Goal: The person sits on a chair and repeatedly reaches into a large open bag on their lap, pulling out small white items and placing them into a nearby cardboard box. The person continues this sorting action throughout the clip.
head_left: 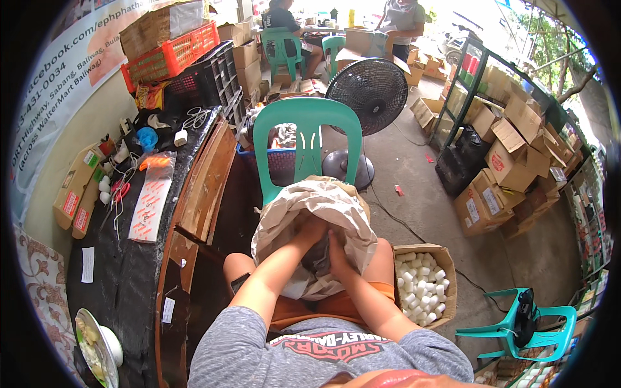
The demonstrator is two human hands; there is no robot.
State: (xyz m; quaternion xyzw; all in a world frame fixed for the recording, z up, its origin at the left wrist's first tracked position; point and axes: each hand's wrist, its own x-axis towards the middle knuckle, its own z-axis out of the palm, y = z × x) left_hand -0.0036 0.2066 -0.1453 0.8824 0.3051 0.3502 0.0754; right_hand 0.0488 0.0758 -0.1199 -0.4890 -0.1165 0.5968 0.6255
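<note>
"Item one, and its place?"

"Paper sack [330, 197], crumpled, tan, mouth open; between the person's thighs, before a green plastic chair [307, 108]."

"Hands?"

"Left hand [312, 227] and right hand [337, 257], both inside the sack's mouth. Fingers: obscured; whether apart or clamped, one cannot tell."

"Surface, left side?"

"Table [123, 284], black-covered, wooden-sided. On it: clear pouch [152, 202] with orange marks; near the lower edge, a bowl [89, 343] with contents."

"Room?"

"Grey floor [424, 223]. Carton [449, 275] of white cylindrical pieces [424, 288], beside the right thigh. Black standing fan [367, 97], behind the chair. Stacked brown boxes [488, 200], right. Red crate [171, 57], upper left. Two people, far end."
</note>
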